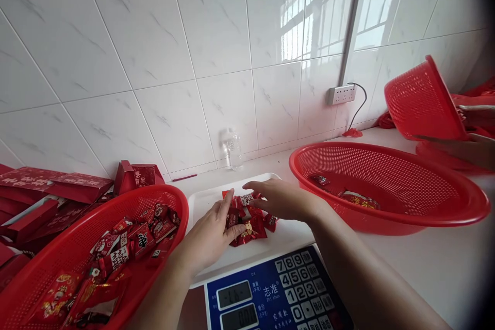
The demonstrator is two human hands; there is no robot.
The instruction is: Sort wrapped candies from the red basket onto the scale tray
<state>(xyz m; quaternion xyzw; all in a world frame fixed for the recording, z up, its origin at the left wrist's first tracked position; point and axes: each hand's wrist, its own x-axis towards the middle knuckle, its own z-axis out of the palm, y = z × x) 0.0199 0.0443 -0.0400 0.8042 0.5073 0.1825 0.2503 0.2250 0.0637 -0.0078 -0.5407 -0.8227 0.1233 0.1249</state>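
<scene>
Small red wrapped packets (251, 232) lie in a pile on the white tray (278, 242) of a digital scale (270, 289). At the left side of the pile, my left hand (214, 234) is open, its thumb and fingers apart and touching the packets. My right hand (284, 198) reaches across the upper right of the pile. Its fingers are spread and slightly curved, with nothing visibly gripped. Part of the pile is hidden behind both hands. The scale's blue panel has number keys and two displays.
A red basket (180, 203) of packets stands left, beside red boxes (81, 185). Right is a larger red basket (386, 219) holding a few packets. Another person's hand (472, 147) holds a tilted red basket (421, 100). A clear bottle (234, 149) and socket strip (342, 95) are at the wall.
</scene>
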